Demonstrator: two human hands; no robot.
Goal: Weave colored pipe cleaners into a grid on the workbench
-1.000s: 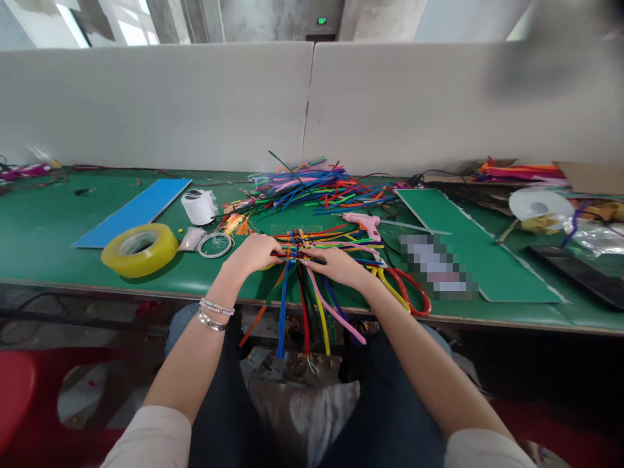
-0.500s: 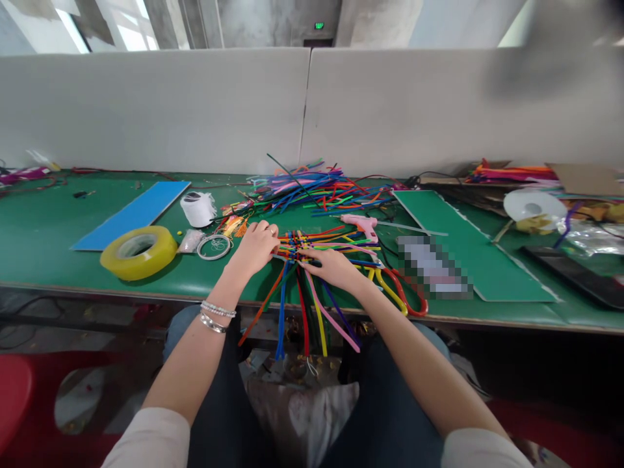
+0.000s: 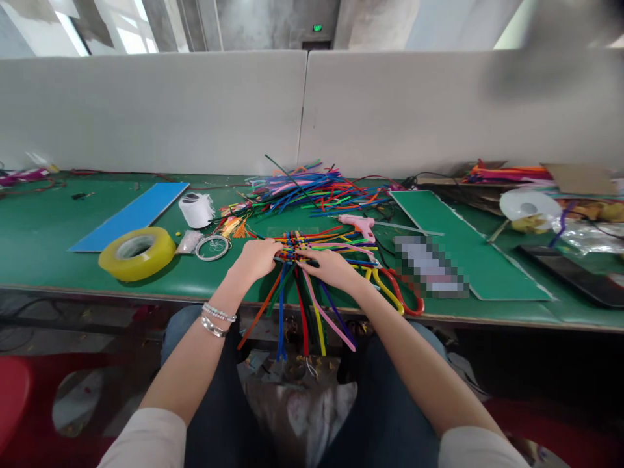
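Observation:
A woven mat of coloured pipe cleaners (image 3: 312, 245) lies near the front edge of the green table (image 3: 49, 240); its loose ends (image 3: 302, 312) hang over the edge towards my lap. My left hand (image 3: 257, 257) curls at the mat's left side, fingertips pinching a strand there. My right hand (image 3: 332, 266) lies on the mat's lower middle, fingers pressed together on the strands. A pile of loose pipe cleaners (image 3: 316, 188) sits behind the mat.
A yellow tape roll (image 3: 137, 252), white thread spool (image 3: 195, 209), small ring (image 3: 212, 246) and blue sheet (image 3: 131, 214) lie left. A pink glue gun (image 3: 359, 225), red and yellow scissors (image 3: 397, 292) and a green sheet (image 3: 463, 247) lie right. White partition behind.
My left hand had lifted slightly up the mat's left side half a second ago, and has come back down to the strand ends. My right hand has stayed pressed on the mat.

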